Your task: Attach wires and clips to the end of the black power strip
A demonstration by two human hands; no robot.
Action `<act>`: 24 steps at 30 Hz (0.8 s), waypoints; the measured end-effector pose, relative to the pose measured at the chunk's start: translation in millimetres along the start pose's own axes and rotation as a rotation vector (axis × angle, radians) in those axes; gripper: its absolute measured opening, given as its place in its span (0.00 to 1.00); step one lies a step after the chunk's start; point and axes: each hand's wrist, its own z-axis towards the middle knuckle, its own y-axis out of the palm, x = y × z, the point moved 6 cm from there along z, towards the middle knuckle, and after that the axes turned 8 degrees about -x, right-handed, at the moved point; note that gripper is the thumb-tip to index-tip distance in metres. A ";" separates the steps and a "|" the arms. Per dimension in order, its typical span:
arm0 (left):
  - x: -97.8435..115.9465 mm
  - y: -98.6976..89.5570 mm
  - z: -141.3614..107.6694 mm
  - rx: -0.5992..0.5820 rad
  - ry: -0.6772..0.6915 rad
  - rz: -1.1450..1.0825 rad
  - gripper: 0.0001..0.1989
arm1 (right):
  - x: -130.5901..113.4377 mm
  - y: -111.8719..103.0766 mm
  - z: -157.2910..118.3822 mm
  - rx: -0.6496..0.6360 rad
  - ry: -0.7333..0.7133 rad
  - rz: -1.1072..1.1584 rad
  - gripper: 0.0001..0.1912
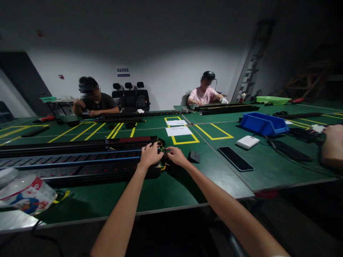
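Long black power strips [107, 169] with rows of sockets and small red dots lie side by side on the green table, running off to the left. My left hand [150, 156] is closed over the right end of one strip, its fingers curled down among yellow wires [164, 167]. Just right of that end, my right hand [177, 156] has its fingers pinched together close to the wires. Whatever its fingertips hold is too dark and small to name. A small black block [194, 157], like an end cap, stands beside my right hand.
Right of my hands lie a phone [235, 159], a white box [248, 142] and a blue bin [264, 124]. A plastic jar [26, 194] stands front left. Paper sheets [179, 131] lie ahead. Two people work across the table; another person's arm [332, 146] shows at right.
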 end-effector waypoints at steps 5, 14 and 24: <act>0.3 1.0 0.1 -0.024 0.005 0.016 0.31 | 0.9 1.6 0.0 -0.012 -0.007 -0.003 0.20; -1.4 3.0 1.0 -0.020 0.001 0.015 0.31 | 13.6 3.7 10.7 -0.005 0.000 -0.008 0.26; -0.5 1.5 -0.8 -0.007 0.012 -0.007 0.31 | 5.9 4.5 39.0 -0.167 0.053 0.255 0.28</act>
